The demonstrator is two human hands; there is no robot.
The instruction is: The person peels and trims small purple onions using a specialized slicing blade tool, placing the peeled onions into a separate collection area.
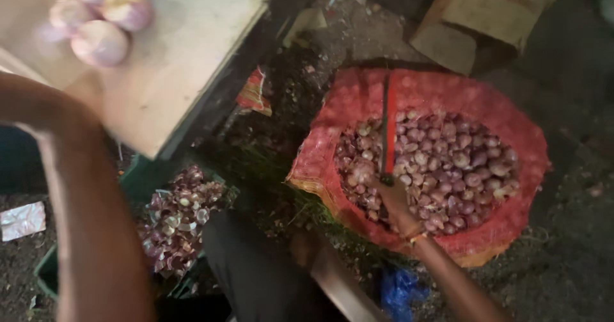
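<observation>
Dark, littered ground fills the view, with a red mesh sack (358, 98) lying open on it as the landmark; inside it sits a heap of small unpeeled onions (441, 168). Over the near-left rim of that sack the right hand (393, 200) is clamped on a knife (388, 127) with a red handle, the blade reaching across the heap. Well left of the sack and higher, a wooden board (185, 53) carries a few peeled onions (99, 15); so only a few look finished, and by my judgement nearly all the heap is left. Of the left hand only the forearm shows at the left edge; its grip cannot be told. Left of the sack, below the board, a green crate (137, 178) holds purple skins (179, 216); a cardboard box (486, 15) lies beyond the sack, and blue plastic (400, 290) near its front edge; nothing blocks the reach.
</observation>
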